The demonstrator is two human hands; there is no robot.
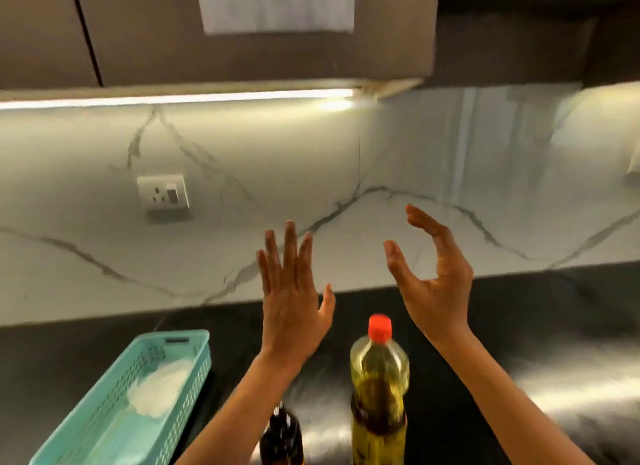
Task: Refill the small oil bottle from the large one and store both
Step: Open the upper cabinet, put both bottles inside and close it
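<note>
A large clear oil bottle [378, 388] with a red cap and yellow oil stands upright on the black counter [540, 329], low in the middle of the view. Left of it stands a small dark bottle [282, 437], blurred and partly behind my left forearm. My left hand [292, 291] is raised above the bottles, flat, fingers spread, holding nothing. My right hand [429, 277] is raised to the right of it, fingers curved and apart, also holding nothing. Neither hand touches a bottle.
A turquoise perforated plastic basket [194, 347] with a white cloth or bag inside lies on the counter at the lower left. Behind is a white marble backsplash with a wall socket [162, 194]. Brown upper cabinets [242, 52] carry a paper sheet.
</note>
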